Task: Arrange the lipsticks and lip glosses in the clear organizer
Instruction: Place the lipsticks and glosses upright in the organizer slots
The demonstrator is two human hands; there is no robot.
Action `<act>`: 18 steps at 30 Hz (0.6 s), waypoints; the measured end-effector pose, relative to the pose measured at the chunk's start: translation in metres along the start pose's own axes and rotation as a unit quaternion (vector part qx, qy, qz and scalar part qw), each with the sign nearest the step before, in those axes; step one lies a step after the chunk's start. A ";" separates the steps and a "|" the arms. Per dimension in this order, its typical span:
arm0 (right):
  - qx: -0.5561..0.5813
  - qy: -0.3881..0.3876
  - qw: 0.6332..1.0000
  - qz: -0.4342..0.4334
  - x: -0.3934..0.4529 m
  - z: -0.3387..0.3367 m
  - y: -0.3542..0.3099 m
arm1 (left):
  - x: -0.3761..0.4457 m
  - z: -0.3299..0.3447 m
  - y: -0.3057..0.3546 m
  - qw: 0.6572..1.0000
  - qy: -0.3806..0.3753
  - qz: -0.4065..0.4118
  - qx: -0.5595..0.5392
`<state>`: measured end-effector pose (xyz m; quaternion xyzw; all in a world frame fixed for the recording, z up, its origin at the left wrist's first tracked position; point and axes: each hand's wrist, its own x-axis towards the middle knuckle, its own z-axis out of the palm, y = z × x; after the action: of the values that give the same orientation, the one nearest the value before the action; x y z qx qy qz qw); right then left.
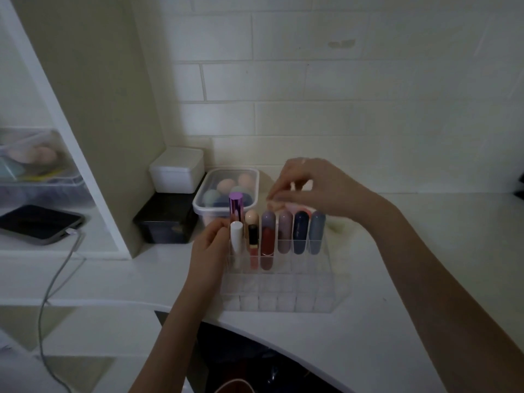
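A clear gridded organizer [283, 296] stands on the white counter. Its far rows hold several upright tubes: a purple metallic one [236, 207], a white one [236, 236], a red gloss [267, 249], a mauve one [285, 232], a navy one [301, 232] and a grey-blue one [317, 232]. My left hand [208, 251] grips the organizer's left side beside the white tube. My right hand [314, 188] hovers over the back row, its fingertips pinching a small pink lipstick [279, 206]; the hand hides most of it.
Behind the organizer sit a clear lidded tub of makeup sponges [226, 191], a white box [177, 170] and a black box [166, 219]. A shelf at left holds a dark tablet [39, 224] with a grey cable [51, 293] hanging down. The organizer's near rows hold nothing.
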<state>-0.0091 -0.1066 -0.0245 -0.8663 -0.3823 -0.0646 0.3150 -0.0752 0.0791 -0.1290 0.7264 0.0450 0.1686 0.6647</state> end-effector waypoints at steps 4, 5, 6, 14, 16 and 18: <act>0.003 0.186 0.976 0.112 -0.005 0.003 0.060 | 0.001 0.001 0.000 1.000 0.005 -0.001 0.003; 0.004 0.181 0.970 0.159 -0.006 0.010 0.075 | 0.001 0.001 0.000 1.000 0.006 -0.003 0.002; 0.006 0.157 0.967 0.203 -0.008 0.018 0.090 | 0.002 0.001 -0.001 1.000 0.005 -0.004 0.002; -0.069 -0.027 0.967 0.242 0.003 0.073 0.124 | 0.001 0.002 0.001 1.000 0.003 0.001 -0.004; -0.108 -0.049 0.977 0.177 0.007 0.085 0.128 | 0.002 0.001 0.000 1.000 0.004 0.002 -0.003; -0.172 -0.072 0.970 0.156 0.012 0.093 0.128 | 0.002 0.000 -0.001 1.000 0.002 0.003 -0.003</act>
<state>0.0773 -0.1088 -0.1572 -0.9587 -0.2473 -0.0171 0.1392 -0.0731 0.0795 -0.1298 0.7245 0.0440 0.1721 0.6661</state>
